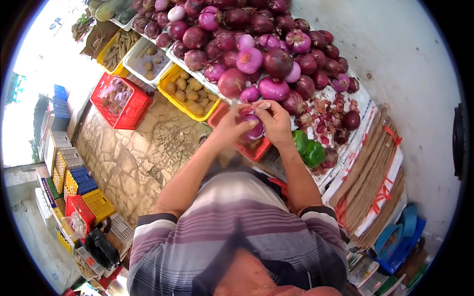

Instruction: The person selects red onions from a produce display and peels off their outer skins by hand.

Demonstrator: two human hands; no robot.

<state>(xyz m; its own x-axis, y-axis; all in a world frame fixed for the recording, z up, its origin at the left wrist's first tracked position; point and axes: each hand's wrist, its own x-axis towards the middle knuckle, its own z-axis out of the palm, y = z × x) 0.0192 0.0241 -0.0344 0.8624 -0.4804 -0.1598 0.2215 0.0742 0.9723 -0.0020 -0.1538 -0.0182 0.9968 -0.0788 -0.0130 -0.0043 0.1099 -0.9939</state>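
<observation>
Both of my hands meet around one red onion (254, 129) in front of my chest, just short of the big onion pile (232, 54). My left hand (231, 126) wraps the onion from the left, its fingers closed on it. At the onion's top right, my right hand (275, 122) pinches with thumb and fingers at its skin; a pale bit shows near the fingertips. Below the hands is a red basket (256, 152), partly hidden by them. Loose onion skins (321, 118) lie to the right of the pile, with green peppers (310, 148) near my right forearm.
A yellow basket of potatoes (190, 93), a white basket (147, 58) and a red crate (121, 101) stand to the left. Long brown roots tied with red ribbon (370, 167) lie at the right, beside the white wall (419, 64). Stacked crates (81, 182) line the far left.
</observation>
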